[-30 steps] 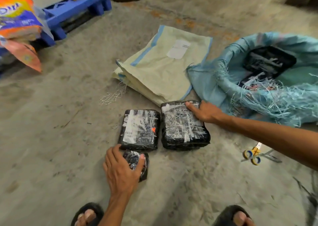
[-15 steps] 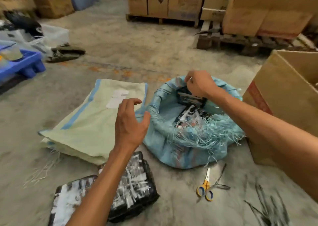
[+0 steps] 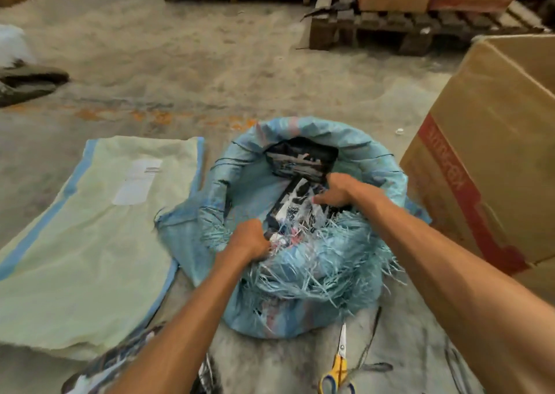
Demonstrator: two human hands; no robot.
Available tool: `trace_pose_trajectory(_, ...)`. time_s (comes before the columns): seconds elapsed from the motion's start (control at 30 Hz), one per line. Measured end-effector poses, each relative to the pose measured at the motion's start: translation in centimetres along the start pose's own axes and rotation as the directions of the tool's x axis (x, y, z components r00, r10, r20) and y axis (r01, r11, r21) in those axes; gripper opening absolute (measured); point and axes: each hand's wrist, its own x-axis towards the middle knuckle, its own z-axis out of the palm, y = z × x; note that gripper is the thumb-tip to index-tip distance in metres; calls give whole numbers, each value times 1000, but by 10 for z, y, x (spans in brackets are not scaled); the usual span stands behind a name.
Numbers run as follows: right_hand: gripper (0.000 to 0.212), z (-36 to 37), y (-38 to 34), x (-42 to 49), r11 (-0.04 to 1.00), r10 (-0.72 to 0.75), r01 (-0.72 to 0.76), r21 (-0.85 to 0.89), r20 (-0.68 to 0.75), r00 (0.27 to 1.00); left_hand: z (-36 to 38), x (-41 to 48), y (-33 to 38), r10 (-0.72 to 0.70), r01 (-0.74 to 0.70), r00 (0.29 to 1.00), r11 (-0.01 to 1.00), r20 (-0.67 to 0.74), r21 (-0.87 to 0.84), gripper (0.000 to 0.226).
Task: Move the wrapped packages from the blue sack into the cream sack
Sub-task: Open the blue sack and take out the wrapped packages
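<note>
Concrete warehouse floor, both hands now inside the blue sack (image 3: pixel 300 273), left hand (image 3: pixel 250 239) and right hand (image 3: pixel 336 191) curled gripping a black wrapped package (image 3: pixel 292 206), second package (image 3: pixel 301 159) behind, cream sack (image 3: pixel 90 243) flat left of the blue sack, cardboard box (image 3: pixel 486 153) crowding right, scissors (image 3: pixel 338 366) in front.

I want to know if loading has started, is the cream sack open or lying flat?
Lying flat. The cream sack is spread on the floor beside the blue sack, with no opened mouth or bulge showing.
</note>
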Motion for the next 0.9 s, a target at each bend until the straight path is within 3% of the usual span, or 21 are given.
trace_pose_trajectory(0.1,75,9,5,20,996,26,-33,85,90,996,13,13,2,-29,23,996,997,81,73,27)
trace_pose_trajectory(0.23,95,25,6,34,997,22,-40,70,241,970,23,28,2,-47,29,989,991,139,132,34)
trace_pose_trajectory(0.43,109,22,-2,39,994,98,-104,14,233,967,18,19,-2,-105,119,980,990,166,-73,49)
trace_pose_trajectory(0.63,118,16,-15,17,989,135,-143,48,144,980,9,2,-16,-89,120,960,987,266,-102,40)
trace_pose_trajectory(0.77,109,11,-33,4,991,112,-118,59,109,988,7,-8,-21,-92,142,951,978,295,-152,44)
trace_pose_trajectory(0.83,109,10,-43,-9,996,90,-91,23,18,996,6,-13,-23,-69,124,956,976,285,-181,41)
trace_pose_trajectory(0.9,121,8,-50,-20,999,47,-47,1,-113,992,2,-24,-25,-42,96,970,972,240,-216,31)
